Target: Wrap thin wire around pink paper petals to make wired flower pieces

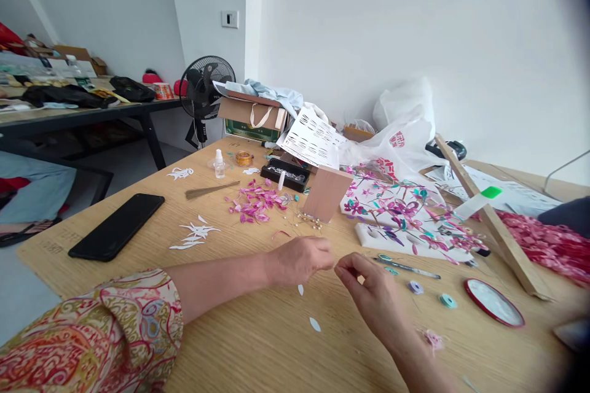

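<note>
My left hand and my right hand face each other over the wooden table, fingertips close together. Both are closed in a pinch, and whatever lies between the fingers is too small to make out. Just below them on the tabletop are two small white petal-shaped pieces. A pile of pink petals lies beyond my left hand, with pearl-like beads beside an upright wooden block. Close to my right hand are scissors, a pen, a lilac thread spool and a teal spool.
A black phone and white paper strips lie to the left. Pink and teal wire flowers stand in white foam at right, near a leaning wooden bar and a red-rimmed round dish. A fan stands behind.
</note>
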Available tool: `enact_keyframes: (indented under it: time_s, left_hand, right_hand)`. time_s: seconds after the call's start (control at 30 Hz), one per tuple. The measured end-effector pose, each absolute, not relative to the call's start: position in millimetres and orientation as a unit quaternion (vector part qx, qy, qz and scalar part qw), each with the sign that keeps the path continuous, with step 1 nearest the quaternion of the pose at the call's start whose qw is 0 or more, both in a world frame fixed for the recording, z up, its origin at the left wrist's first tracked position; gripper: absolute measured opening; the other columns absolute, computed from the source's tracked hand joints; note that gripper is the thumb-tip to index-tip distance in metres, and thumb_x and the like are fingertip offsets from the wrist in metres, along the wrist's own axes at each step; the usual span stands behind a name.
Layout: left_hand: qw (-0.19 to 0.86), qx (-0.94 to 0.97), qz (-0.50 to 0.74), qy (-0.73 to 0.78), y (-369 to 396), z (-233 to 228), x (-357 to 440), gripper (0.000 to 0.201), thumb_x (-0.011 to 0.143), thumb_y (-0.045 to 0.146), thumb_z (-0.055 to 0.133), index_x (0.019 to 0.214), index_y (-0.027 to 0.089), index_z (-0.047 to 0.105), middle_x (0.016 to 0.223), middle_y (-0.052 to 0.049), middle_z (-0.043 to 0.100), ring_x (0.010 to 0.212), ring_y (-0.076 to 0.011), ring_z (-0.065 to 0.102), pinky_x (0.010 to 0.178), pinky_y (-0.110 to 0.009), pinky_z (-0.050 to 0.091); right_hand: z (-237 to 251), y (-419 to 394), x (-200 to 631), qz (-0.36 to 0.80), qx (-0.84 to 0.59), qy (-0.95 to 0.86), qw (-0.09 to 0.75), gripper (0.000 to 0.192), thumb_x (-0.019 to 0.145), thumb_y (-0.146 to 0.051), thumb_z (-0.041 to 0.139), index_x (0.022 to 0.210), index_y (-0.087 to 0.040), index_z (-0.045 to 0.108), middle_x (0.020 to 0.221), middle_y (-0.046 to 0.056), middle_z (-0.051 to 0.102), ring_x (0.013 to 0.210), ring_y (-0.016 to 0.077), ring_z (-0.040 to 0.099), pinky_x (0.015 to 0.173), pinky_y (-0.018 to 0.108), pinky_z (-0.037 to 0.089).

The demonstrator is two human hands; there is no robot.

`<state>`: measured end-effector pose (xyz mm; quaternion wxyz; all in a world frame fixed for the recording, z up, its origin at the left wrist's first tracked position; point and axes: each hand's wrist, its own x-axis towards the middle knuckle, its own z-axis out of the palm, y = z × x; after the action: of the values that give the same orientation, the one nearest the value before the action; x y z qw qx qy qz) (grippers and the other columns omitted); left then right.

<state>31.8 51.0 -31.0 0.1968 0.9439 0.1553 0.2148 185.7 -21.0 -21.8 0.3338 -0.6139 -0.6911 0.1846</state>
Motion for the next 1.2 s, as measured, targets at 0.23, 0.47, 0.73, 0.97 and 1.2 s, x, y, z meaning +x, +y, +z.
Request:
enact_keyframes:
  time_s: [0.23,0.47,0.73,0.97,1.2]
  left_hand:
    - [-0.009,0.97,0.202,0.137,51.5,-35.4,27.7,0.02,0.081,0.011,0.04,0.066,0.014,0.054,0.07,-0.003,0.047,0.066,-0.013,0.042,0.063,-0.022,0.036]
    - [0.22,0.922,0.254,0.192,56.0,-39.5,32.8,0.015,0.081,0.017,0.049,0.07,0.012,0.059,0.068,0.0,0.047,0.068,-0.0089,0.047,0.064,-0.017,0.037]
    - [0.251,0.916,0.252,0.184,56.2,-40.4,33.4,0.014,0.08,0.018,0.049,0.07,0.014,0.058,0.064,0.002,0.044,0.064,-0.0078,0.045,0.06,-0.017,0.035]
    - [-0.001,0.975,0.192,0.111,49.2,-37.9,30.5,0.022,0.082,0.012,0.038,0.067,0.014,0.054,0.07,-0.003,0.047,0.067,-0.0136,0.042,0.064,-0.024,0.036]
    - [0.251,0.896,0.285,0.229,53.1,-37.2,34.3,0.014,0.08,0.017,0.05,0.069,0.014,0.059,0.066,0.001,0.049,0.066,-0.0085,0.047,0.064,-0.019,0.037]
  right_hand:
    - [-27.9,-17.3,188.3,0.404,-0.629,-0.537,0.392,0.027,0.072,-0.04,0.047,0.056,-0.018,0.049,0.053,-0.002,0.046,0.049,0.0112,0.042,0.049,0.024,0.035]
    - [-22.1,-18.8,200.5,0.142,-0.618,-0.684,0.36,0.017,0.079,-0.033,0.046,0.07,-0.019,0.053,0.061,0.0,0.054,0.057,0.0139,0.05,0.053,0.025,0.039]
    - [-26.0,-19.5,190.0,0.061,-0.543,-0.775,0.318,0.017,0.081,-0.023,0.041,0.068,-0.021,0.052,0.066,0.002,0.056,0.06,0.0144,0.052,0.054,0.024,0.039]
    - [-31.0,-16.7,184.9,0.256,-0.649,-0.646,0.31,0.022,0.073,-0.028,0.043,0.053,-0.021,0.043,0.045,-0.004,0.042,0.045,0.0128,0.042,0.042,0.023,0.032]
    - [-31.3,-15.5,191.0,0.218,-0.649,-0.635,0.357,0.02,0.08,-0.036,0.039,0.074,-0.02,0.049,0.055,-0.003,0.048,0.047,0.0127,0.047,0.045,0.023,0.037]
